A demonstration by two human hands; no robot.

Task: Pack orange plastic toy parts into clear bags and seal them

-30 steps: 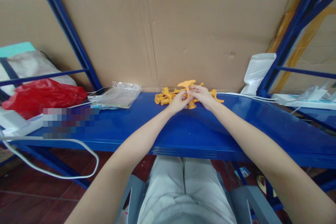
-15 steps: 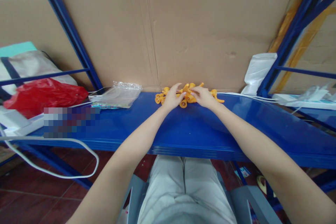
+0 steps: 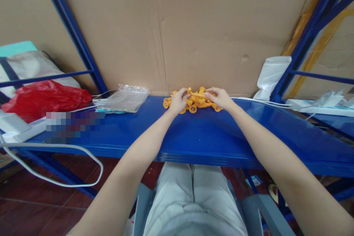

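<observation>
A heap of orange-yellow plastic pieces [image 3: 193, 108] with round, cup-like ends lies on the blue shelf top, close to the cardboard at the back. At the heap's left side, my left hand [image 3: 178, 101] has its fingers curled and closed on one of the pieces. From the right, my right hand [image 3: 222, 98] reaches over the heap, thumb and fingers pinched on a yellow piece. Between the two hands a piece lies across the top of the pile. Whether both hands hold that same piece is too small to tell.
Tall cardboard [image 3: 204, 37] walls off the back. Left stand clear plastic bags [image 3: 124, 99], a red plastic bag [image 3: 49, 97] and a looping white cable [image 3: 101, 171]. A white packet [image 3: 272, 75] leans by the right blue post [image 3: 306, 33], near a white power strip [image 3: 318, 106].
My hands have shifted slightly apart, and their fingers have closed in on the pieces. The pieces at the heap's right end have been gathered inward to the left.
</observation>
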